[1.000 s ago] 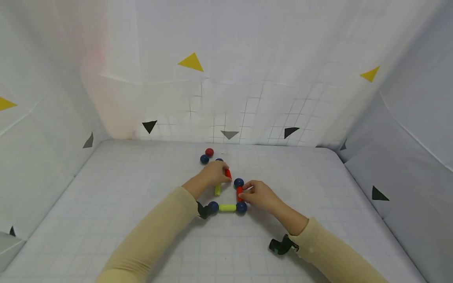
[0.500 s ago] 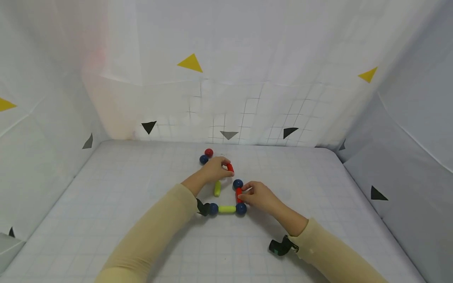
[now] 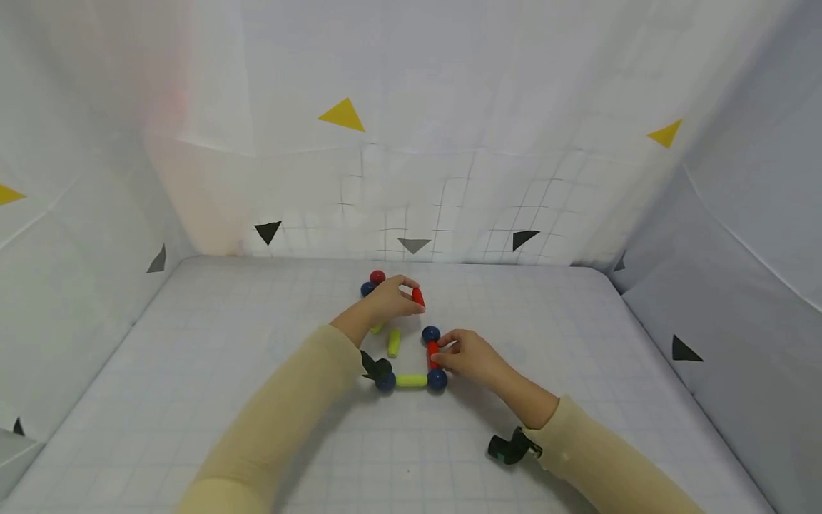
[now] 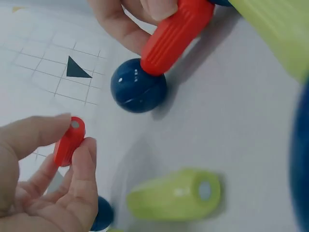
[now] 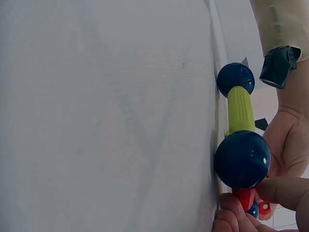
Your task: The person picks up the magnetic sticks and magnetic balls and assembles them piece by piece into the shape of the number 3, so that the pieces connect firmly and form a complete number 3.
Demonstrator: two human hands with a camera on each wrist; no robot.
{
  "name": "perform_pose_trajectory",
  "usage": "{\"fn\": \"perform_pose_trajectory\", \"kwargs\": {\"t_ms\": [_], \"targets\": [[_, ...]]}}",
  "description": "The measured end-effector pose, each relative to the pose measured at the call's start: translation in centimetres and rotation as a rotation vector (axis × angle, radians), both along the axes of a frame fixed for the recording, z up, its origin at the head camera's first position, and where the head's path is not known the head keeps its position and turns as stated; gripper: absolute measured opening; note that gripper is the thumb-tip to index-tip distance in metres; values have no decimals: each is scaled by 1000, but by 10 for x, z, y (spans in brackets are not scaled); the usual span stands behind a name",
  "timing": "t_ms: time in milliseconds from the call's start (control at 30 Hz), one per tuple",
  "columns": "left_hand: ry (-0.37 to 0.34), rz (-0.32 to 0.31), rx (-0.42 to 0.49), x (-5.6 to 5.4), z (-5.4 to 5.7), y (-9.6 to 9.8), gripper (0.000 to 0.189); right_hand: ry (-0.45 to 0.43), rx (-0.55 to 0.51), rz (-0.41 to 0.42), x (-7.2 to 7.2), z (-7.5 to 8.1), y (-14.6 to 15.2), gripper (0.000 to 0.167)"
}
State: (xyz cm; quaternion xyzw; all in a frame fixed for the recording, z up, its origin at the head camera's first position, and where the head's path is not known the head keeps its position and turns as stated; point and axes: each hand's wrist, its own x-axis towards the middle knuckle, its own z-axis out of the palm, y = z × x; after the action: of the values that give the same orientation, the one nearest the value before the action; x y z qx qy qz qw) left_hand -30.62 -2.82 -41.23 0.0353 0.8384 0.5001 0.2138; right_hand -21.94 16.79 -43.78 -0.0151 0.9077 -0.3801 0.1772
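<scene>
Head view, left to right, with places taken from one landmark, the glossy dark-blue, plastic-looking tip ball (image 3: 431, 333). Beyond it and well to its left lie a dark-blue plastic-looking ball (image 3: 368, 289) and a glossy red plastic-looking ball (image 3: 377, 276). The left hand (image 3: 388, 298), left of the landmark and beyond it, pinches a short red plastic-looking rod (image 3: 418, 297) between thumb and fingers. This rod is apart from the landmark, on its far side and slightly left; its long axis slants so that the near end points roughly toward the landmark. A silvery end disc (image 4: 75, 124) shows in the left wrist view. Height above the table cannot be told exactly. Left of the landmark lies a loose yellow-green plastic-looking rod (image 3: 394, 343).

On the landmark's near side, a second red rod (image 3: 433, 353) joins it to a dark-blue corner ball (image 3: 437, 379). The right hand (image 3: 472, 355), to the right and nearer the landmark than the left, pinches this second rod. By judgement, the next placement turns on the alignment of the left hand's rod with the landmark's far side.
</scene>
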Motion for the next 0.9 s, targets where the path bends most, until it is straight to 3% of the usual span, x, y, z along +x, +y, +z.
{"fn": "perform_pose_trajectory", "kwargs": {"t_ms": [133, 533, 700, 900], "targets": [[-30, 32, 20, -2, -5, 6, 56, 1, -12, 11, 1, 0, 0, 33], [-17, -6, 10, -1, -16, 19, 50, 13, -17, 22, 1, -1, 0, 33], [-36, 7, 17, 0, -17, 22, 50, 20, -26, 32, 2, -1, 0, 34], [1, -25, -46, 2, -17, 24, 50, 23, -24, 31, 4, 0, 0, 33]]}}
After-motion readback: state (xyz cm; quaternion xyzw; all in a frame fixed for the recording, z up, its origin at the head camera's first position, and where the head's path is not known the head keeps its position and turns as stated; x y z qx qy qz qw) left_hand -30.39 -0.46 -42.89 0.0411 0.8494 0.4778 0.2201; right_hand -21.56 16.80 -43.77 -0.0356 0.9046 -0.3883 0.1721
